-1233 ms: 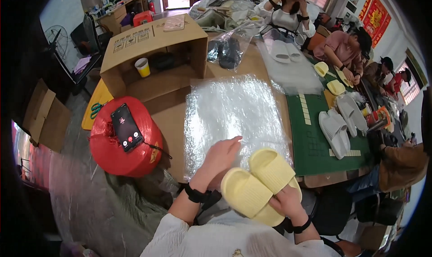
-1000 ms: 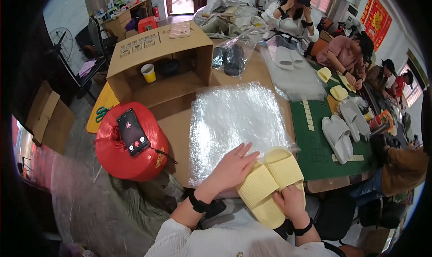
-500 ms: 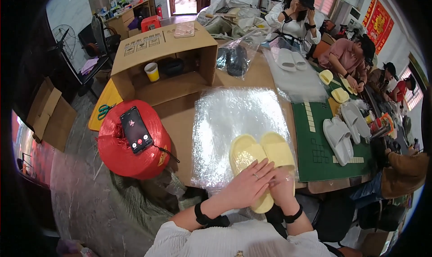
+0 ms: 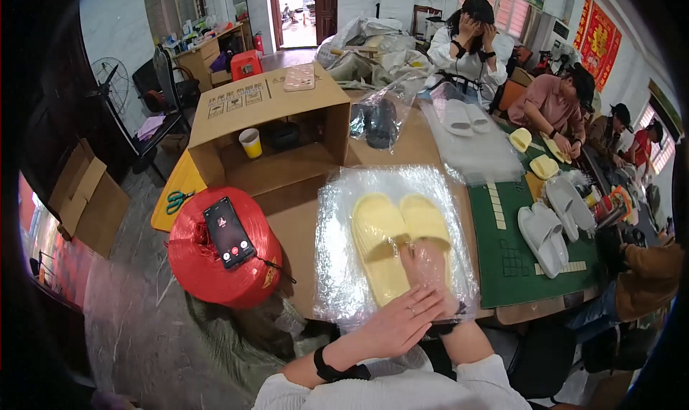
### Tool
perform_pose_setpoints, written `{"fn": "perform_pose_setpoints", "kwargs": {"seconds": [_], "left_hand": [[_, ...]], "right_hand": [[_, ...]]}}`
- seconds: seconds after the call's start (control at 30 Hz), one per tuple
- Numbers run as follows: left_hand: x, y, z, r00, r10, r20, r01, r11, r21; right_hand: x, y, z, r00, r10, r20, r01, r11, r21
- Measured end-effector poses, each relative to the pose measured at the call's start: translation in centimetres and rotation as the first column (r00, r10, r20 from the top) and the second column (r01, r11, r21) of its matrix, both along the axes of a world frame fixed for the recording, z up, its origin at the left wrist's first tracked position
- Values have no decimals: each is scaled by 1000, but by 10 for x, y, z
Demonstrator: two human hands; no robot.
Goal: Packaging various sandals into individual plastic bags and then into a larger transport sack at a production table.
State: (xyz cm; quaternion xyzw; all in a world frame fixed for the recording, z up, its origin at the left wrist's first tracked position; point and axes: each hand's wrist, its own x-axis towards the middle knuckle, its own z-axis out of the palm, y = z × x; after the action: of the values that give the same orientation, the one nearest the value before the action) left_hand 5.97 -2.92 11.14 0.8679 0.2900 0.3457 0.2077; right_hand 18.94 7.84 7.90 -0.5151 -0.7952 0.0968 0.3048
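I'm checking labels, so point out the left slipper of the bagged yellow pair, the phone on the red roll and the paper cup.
Left yellow slipper (image 4: 379, 238): head view, on its strap.
Phone (image 4: 230, 233): head view, on its dark screen.
Paper cup (image 4: 251, 147): head view, on its yellow outer side.

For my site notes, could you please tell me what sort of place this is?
Probably a footwear workshop: yellow slippers in a clear bag, grey slippers on a green mat, a cardboard box.
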Motion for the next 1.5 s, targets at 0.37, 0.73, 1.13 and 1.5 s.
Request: {"fn": "perform_pose_setpoints", "kwargs": {"seconds": [0.37,0.73,1.13,1.5], "left_hand": [[-60,-1,0,995,17,100,1,985,-173],[-86,23,-21,810,585,51,-580,810,-86],[-69,56,-101,854,519,26,-506,843,-183],[-74,57,-107,860,505,69,-488,855,-174]], "right_hand": [[24,-50,-28,936,80,-342,-149,972,-182],[111,-120,86,225,470,-853,-950,300,-85],[-75,-178,151,-549,705,-449,-833,-421,359],[-78,-170,157,-529,651,-544,-848,-405,341]]}}
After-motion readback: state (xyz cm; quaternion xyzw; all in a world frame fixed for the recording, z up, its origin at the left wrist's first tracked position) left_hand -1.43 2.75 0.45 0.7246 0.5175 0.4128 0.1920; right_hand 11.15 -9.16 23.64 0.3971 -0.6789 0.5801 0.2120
